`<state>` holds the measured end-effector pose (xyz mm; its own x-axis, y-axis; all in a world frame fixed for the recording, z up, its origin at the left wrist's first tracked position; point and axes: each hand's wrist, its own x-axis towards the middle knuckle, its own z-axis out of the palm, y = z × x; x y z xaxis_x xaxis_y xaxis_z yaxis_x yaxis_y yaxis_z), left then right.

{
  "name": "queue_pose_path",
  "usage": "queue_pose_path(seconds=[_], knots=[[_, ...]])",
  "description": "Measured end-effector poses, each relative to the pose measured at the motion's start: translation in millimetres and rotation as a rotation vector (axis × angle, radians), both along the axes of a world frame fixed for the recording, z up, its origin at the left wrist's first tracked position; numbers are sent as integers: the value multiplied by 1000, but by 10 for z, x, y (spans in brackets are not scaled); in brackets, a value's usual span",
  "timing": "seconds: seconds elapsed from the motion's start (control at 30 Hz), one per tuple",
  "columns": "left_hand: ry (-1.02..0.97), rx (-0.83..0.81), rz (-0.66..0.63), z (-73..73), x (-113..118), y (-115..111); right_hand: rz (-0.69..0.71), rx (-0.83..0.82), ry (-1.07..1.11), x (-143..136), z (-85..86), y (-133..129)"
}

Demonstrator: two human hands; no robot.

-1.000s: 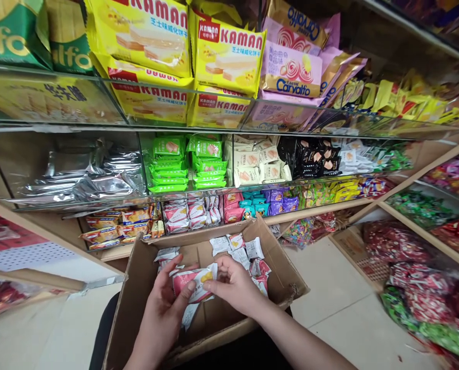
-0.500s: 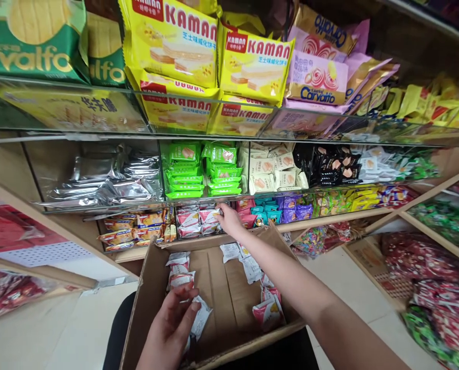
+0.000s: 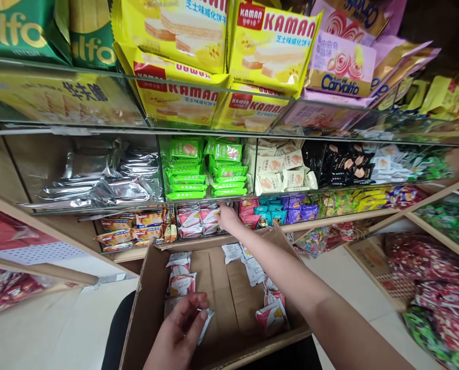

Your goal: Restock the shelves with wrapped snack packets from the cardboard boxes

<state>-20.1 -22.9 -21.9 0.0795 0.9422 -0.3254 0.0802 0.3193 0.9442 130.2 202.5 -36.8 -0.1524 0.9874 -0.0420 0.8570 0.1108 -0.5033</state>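
Note:
My right hand (image 3: 229,220) reaches into the bottom shelf, beside pink-and-white snack packets (image 3: 190,217) stacked in a compartment. Its fingertips are hidden among the packets under the glass edge above, so their grip does not show. My left hand (image 3: 181,326) hovers over the left side of an open cardboard box (image 3: 222,288), fingers loosely bent and thumb apart. Just behind the thumb a white packet (image 3: 206,325) partly shows, and I see no firm grip on it. Similar packets line the box's left side (image 3: 182,284) and right side (image 3: 272,316), leaving the bottom bare between them.
Glass-fronted shelves rise ahead, with yellow wafer packs (image 3: 271,49) on top and silver (image 3: 91,172), green (image 3: 187,169) and cream packets (image 3: 270,164) below. Orange packets (image 3: 117,231) and teal packets (image 3: 270,212) flank the bottom compartment. Bagged sweets (image 3: 445,303) lie at right.
My right hand's fingers have gone slightly deeper into the bottom shelf. My left hand has shifted a little right and down, covering more of the white packet. The view has moved closer to the shelves.

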Motion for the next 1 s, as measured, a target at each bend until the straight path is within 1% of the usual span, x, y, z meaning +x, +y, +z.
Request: queue_pose_path(seconds=[0.13, 0.23, 0.33, 0.4, 0.43, 0.47, 0.5, 0.57, 0.6, 0.63, 0.67, 0.73, 0.8, 0.83, 0.87, 0.9, 0.93, 1.0], knots=[[42, 17, -47, 40, 21, 0, -11, 22, -27, 55, 38, -25], [94, 21, -71, 71, 29, -1, 24, 56, -33, 117, 124, -127], [116, 23, -89, 84, 29, -4, 92, 126, -30, 236, 212, -411], [121, 34, -100, 75, 26, -5, 213, 137, -30, 372, 215, -706], [125, 41, -104, 66, 26, -5, 339, 104, -36, 455, 191, -869], [126, 49, -110, 54, 27, -4, 471, 22, -39, 545, 153, -1031], [125, 57, -115, 42, 30, -3, 569, -105, -66, 636, 102, -1184], [113, 66, -125, 24, 42, -1, 678, -372, -196, 802, -15, -1440], [106, 67, -128, 22, 49, 0, 700, -470, -255, 869, -73, -1535], [100, 65, -130, 24, 57, -1, 703, -520, -305, 923, -125, -1607], [95, 60, -130, 29, 64, -3, 699, -531, -339, 965, -169, -1658], [82, 46, -123, 43, 69, -11, 677, -481, -357, 1019, -223, -1705], [67, 32, -109, 49, 63, -14, 673, -445, -313, 1045, -218, -1699], [64, 22, -95, 49, 59, -9, 654, -427, -253, 1047, -190, -1684], [63, 12, -74, 49, 58, 3, 606, -400, -167, 1038, -146, -1667], [58, 4, -47, 53, 64, 23, 530, -364, -56, 1017, -86, -1651], [46, -5, -17, 64, 80, 51, 447, -333, 83, 979, -15, -1641], [-13, -19, 37, 112, 145, 126, 307, -324, 449, 857, 140, -1647]])
